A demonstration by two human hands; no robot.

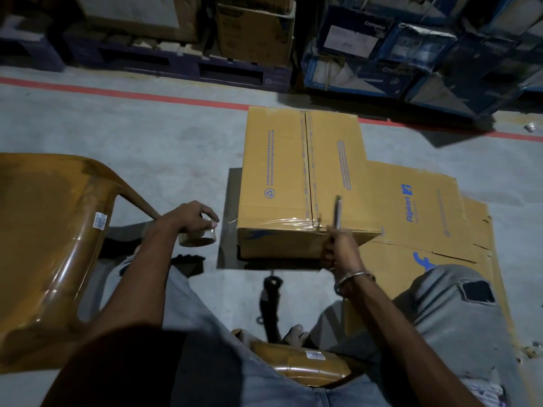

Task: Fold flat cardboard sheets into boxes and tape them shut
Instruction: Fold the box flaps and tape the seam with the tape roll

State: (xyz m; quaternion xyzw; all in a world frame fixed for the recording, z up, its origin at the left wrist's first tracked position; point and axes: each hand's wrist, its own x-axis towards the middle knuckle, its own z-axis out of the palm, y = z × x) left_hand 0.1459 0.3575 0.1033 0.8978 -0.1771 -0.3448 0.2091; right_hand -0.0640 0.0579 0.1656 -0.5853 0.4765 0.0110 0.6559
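The folded box is sitting on the floor, its long axis and taped centre seam running away from the person. Just left of the box's near corner, the left hand is gripping a tape roll from above. At the box's near edge, the right hand is clutching a pen-like tool pointing up and away. Flat cardboard sheets are lying right of the box.

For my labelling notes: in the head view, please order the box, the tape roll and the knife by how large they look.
1. Box, by far the largest.
2. Tape roll in the left hand and knife in the right hand: unsure. The knife looks longer but thin and partly hidden; the roll looks wider.
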